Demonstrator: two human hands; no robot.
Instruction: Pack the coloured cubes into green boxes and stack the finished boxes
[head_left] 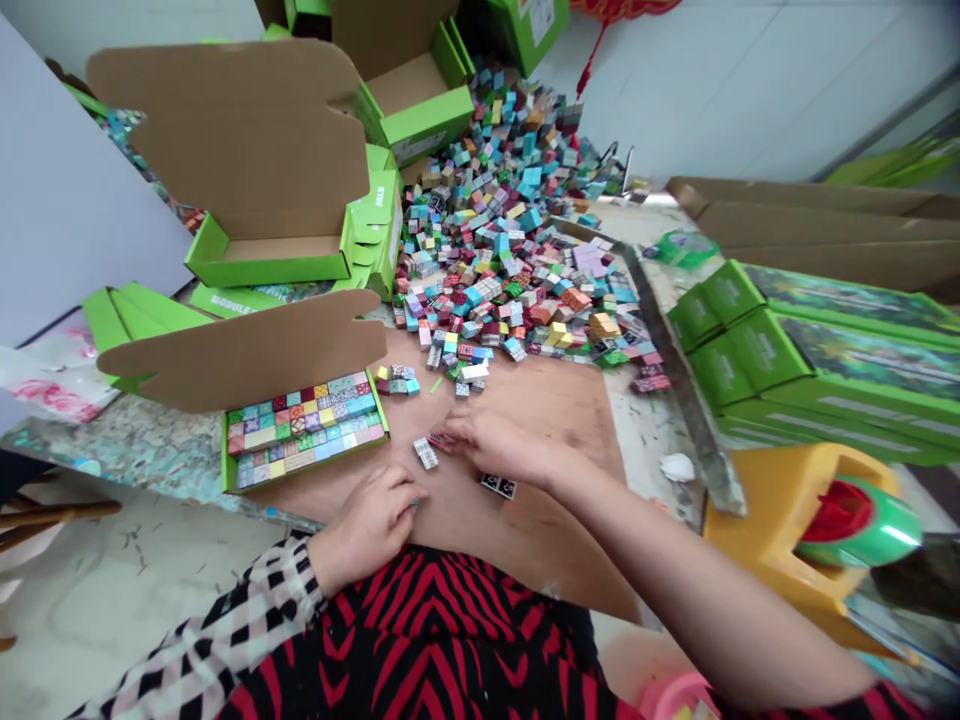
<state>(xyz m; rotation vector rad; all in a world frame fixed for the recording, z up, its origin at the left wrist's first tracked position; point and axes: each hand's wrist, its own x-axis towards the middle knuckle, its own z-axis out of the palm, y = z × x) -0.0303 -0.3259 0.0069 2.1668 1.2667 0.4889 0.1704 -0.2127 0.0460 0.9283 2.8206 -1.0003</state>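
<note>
My right hand [491,442] reaches over the brown board [555,420], fingertips pinched on a small dark red block [437,441]. Just left of those fingertips a white patterned block [425,453] lies on the board. Under my right wrist are black blocks [498,486] with white marks on them. Nearer my body, my left hand [369,518] rests with its fingers curled together; what they hold, if anything, is hidden. Beside it stands an open green box [382,405] with rows of colourful patterned blocks [304,425] inside.
A large heap of mixed blocks [510,240] covers the back of the table. Open green cartons [270,265] stand at the back left. Closed green boxes [757,350] are stacked at the right, above a yellow plastic stool [765,520] with a roll of green tape [862,530].
</note>
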